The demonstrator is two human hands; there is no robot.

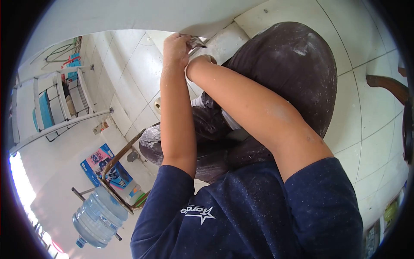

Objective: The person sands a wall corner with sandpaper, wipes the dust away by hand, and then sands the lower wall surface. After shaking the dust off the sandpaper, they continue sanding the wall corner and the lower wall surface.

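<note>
My left hand (174, 48) is raised at the top of the view, below the edge of a large pale surface (129, 15). Its fingers are closed around a dark, flat piece smeared with white (196, 42); its exact kind does not show. Just below and to the right, my right hand (199, 61) is bent in close to the left wrist. Its fingers are mostly hidden, and whether it holds anything cannot be made out. White dust marks my forearms and the dark trousers (284, 73) over my bent knees.
To the left stand a pale metal ladder-like frame (60, 121), a blue and pink box (108, 168), a brown curved chair frame (113, 162) and a large clear water bottle (98, 216). A dark wooden furniture leg (388, 84) is at right. White tiles (349, 121) cover the floor.
</note>
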